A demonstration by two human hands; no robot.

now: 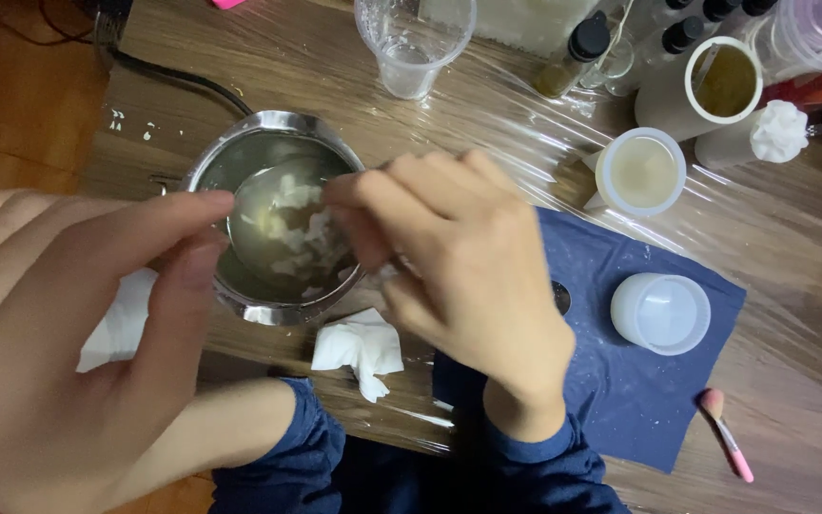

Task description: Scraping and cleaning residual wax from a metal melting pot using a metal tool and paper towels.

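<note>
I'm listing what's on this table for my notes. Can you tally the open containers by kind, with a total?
Steel pot, with white lumps in liquid, held by the left hand and right hand: 1
Clear plastic cup: 1
White cups holding pale or amber liquid: 2
Translucent white cup on the blue cloth: 1
Total: 5

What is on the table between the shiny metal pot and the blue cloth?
A crumpled white tissue lies between the metal pot and blue cloth, seen from the head camera.
</note>
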